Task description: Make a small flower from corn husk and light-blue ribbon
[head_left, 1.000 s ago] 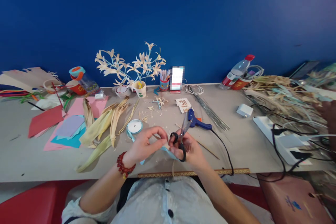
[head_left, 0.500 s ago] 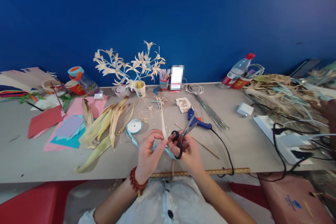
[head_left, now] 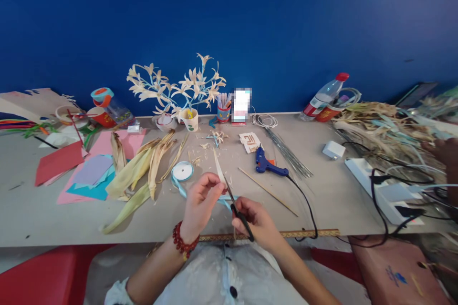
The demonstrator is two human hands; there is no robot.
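My left hand (head_left: 204, 200) pinches a narrow pale strip of corn husk (head_left: 218, 164) that points up and away from me. Black-handled scissors (head_left: 242, 221) are in my right hand (head_left: 258, 221), their blades slanting up to the left, close beside the strip and my left fingertips. Whether the blades touch the strip I cannot tell. Behind my left hand lies a roll of light blue ribbon (head_left: 182, 170), its loose end running under my hands. Small husk scraps and a cut husk flower (head_left: 218, 137) lie beyond the strip.
Corn husks (head_left: 138, 167) and coloured paper (head_left: 59, 164) lie left. Potted husk flowers (head_left: 191, 121) stand behind. A blue glue gun (head_left: 268, 164), a wooden stick (head_left: 268, 192) and wires (head_left: 289, 152) lie right. Farther right are a power strip (head_left: 372, 190) and another person's hand (head_left: 445, 155).
The scissors have turned in my right hand, from pointing up and right to pointing up and left at the strip. My left hand has shifted slightly left with the strip.
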